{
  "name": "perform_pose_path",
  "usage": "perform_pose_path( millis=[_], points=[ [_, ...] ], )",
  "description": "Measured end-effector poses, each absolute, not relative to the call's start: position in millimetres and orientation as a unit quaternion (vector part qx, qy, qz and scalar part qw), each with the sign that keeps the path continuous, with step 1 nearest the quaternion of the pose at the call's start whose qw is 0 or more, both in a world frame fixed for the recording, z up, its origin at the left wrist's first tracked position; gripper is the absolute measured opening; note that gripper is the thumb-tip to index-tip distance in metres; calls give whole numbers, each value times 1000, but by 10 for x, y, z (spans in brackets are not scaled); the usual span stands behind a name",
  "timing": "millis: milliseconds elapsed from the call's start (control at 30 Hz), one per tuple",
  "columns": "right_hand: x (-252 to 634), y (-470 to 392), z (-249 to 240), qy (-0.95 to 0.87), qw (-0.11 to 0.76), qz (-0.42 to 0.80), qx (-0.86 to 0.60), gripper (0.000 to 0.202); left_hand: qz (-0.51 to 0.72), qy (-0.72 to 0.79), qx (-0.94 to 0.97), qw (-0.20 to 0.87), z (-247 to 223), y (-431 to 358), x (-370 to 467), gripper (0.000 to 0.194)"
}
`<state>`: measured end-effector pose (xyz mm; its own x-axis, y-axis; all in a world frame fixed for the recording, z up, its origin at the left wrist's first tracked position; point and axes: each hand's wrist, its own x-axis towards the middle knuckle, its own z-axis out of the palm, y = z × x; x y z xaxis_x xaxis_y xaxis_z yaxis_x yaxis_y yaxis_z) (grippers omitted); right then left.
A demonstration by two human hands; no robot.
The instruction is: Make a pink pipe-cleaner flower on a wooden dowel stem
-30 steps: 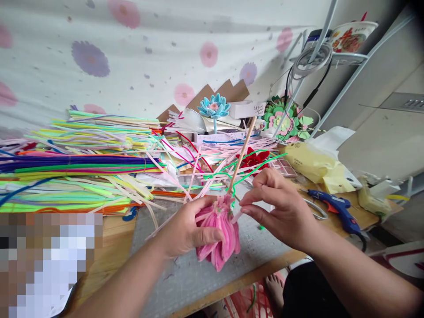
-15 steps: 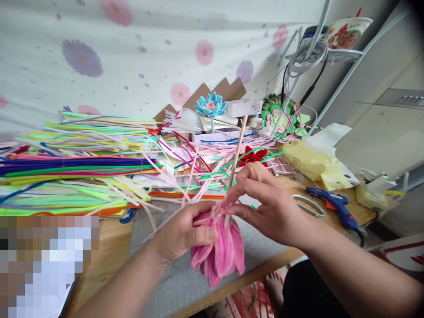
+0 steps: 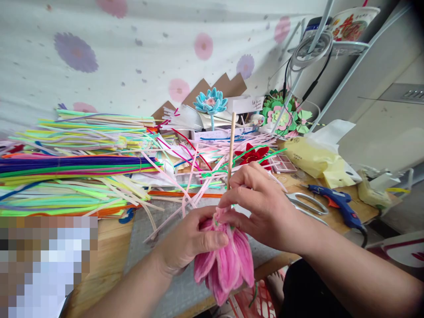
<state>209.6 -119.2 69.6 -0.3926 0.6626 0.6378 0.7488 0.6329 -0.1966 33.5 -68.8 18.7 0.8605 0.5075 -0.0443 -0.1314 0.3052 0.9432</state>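
A pink pipe-cleaner flower [image 3: 228,265] hangs petals-down above the front edge of the table. My left hand [image 3: 188,240] is closed round its side, the thumb lying across the petals. A wooden stick [image 3: 232,145] rises from the flower's base. My right hand [image 3: 261,203] pinches at that base with thumb and fingers, on a pale pink pipe cleaner [image 3: 218,215] wrapped there. The fingers partly cover the joint of stick and flower. Some green shows among the wraps.
Bundles of coloured pipe cleaners [image 3: 76,165] fill the left. A blue pipe-cleaner flower [image 3: 211,102] stands behind, a red one [image 3: 253,154] lies nearer. Scissors [image 3: 308,203] and a blue glue gun [image 3: 341,203] lie right. A grey cutting mat [image 3: 145,260] is underneath.
The flower has shifted slightly right and down, and its stick has swung more upright. My right fingers remain at the base, now curled closer over it.
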Motion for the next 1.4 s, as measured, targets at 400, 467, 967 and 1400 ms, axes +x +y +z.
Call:
perform_pose_path(
  millis=[400,467,967,1400],
  points=[
    [2073,-1215,709,-843,331,-64,-419,9,144,144,493,846,129,-732,317,41],
    [2060,-1224,704,-844,325,-65,-421,10,124,105,495,854,140,-731,310,48],
    [2009,-1248,689,-842,291,-129,-435,18,172,184,413,875,106,-853,428,25],
    [2188,-1212,799,-871,282,-64,-397,15,164,263,566,764,169,-796,359,14]
  ],
)
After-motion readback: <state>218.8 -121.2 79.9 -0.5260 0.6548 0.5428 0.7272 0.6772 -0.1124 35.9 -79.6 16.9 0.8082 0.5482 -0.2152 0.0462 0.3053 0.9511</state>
